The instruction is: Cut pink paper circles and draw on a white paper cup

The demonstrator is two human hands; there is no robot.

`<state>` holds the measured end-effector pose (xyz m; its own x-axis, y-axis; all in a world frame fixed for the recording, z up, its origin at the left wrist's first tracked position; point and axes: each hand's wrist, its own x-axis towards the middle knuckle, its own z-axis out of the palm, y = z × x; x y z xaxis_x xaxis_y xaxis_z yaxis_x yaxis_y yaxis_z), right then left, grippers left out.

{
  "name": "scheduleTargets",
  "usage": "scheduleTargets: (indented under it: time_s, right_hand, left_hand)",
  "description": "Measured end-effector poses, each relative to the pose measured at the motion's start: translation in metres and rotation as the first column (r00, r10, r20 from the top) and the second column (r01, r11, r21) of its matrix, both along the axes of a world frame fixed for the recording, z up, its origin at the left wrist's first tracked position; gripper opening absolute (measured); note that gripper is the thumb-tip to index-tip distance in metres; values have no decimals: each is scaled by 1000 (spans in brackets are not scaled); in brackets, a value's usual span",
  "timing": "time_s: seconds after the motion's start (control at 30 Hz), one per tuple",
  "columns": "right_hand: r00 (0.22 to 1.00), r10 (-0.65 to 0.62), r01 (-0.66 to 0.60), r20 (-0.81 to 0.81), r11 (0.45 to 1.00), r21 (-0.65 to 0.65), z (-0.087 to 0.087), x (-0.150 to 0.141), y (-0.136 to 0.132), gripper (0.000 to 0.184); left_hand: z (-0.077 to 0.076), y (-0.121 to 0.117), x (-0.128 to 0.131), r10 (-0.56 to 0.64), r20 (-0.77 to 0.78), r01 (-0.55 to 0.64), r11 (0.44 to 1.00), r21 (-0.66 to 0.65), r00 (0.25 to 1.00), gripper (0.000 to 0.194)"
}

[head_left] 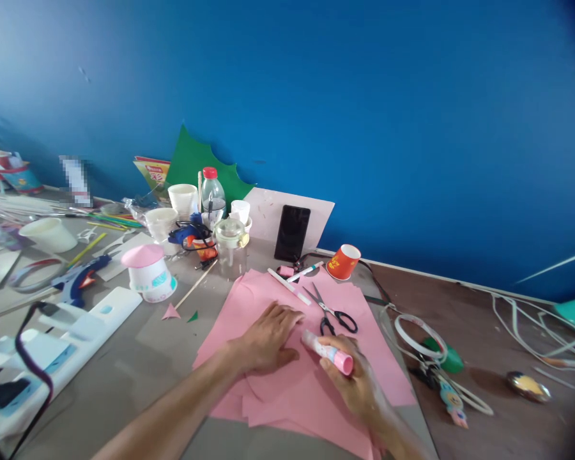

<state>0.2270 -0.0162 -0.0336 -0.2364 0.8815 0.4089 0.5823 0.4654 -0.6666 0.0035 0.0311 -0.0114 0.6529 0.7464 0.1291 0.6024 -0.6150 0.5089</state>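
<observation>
With right hand, gripping glue stick over pink paper; resting left hand flat on that paper, free of any hold. Beyond both hands, can see scissors on the paper; past its far edge, phone and red cup.

My left hand lies palm down, its thumb pointing right; my right hand, slightly nearer, curls in a grip.
</observation>
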Motion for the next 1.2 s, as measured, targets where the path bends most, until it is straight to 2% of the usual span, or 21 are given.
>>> scheduleTargets:
  time_s: [0.07,0.17,0.23,0.3,0.37,0.43,0.57,0.63,0.73,0.83,0.9,0.97,1.07,1.13,1.2]
  right_hand:
    - [999,2,-3,46,1000,4,0,-1,1,20]
    - [994,-95,92,59,994,57,-3,3,6,22]
    - [983,-183,182,-7,978,103,-2,8,6,21]
    - [970,-215,227,-113,968,110,1,11,3,20]
    - [966,-165,187,-199,978,96,7,11,-2,20]
    - [977,-47,69,-207,993,101,13,8,-7,21]
    - [985,166,-158,-41,975,154,15,-3,-9,22]
    - [989,142,-145,36,980,136,10,-5,-5,23]
    - [992,15,-28,128,995,100,2,0,3,24]
    - [990,-70,46,126,982,181,1,7,6,23]
    - [995,-66,49,73,974,222,3,9,5,22]
    - [999,12,-22,44,973,229,7,6,2,22]
    - [980,139,-166,139,964,205,7,0,1,23]
    - [969,118,-160,219,970,183,4,-1,3,23]
    - [970,30,-78,240,978,192,1,1,6,23]
  left_hand:
    - [0,0,0,-3,5,3,1000,3,1000,60]
    - [1,0,0,1,-4,-1,1000,-14,1000,60]
    - [1,0,-1,1,-12,-1,1000,-22,1000,61]
    - [1,0,-1,-2,-11,1,1000,-23,1000,62]
    - [-1,0,0,1,-9,-1,1000,-19,1000,62]
    - [-3,1,0,9,-6,-9,1000,-4,1000,61]
    - [-6,0,0,18,16,-18,999,41,1000,60]
    - [-4,0,0,8,12,-8,999,31,1000,60]
    - [0,0,0,-5,-13,5,1000,5,1000,61]
    - [3,0,0,-9,-22,9,1000,-11,1000,62]
    - [3,0,0,-12,-17,11,1000,-9,1000,62]
    - [1,0,0,-6,-13,6,1000,-2,1000,62]
    - [-1,0,0,6,-8,-6,1000,3,1000,64]
    - [0,0,0,-2,-4,2,1000,2,1000,64]
    - [1,0,0,-3,-2,3,1000,-1,1000,62]
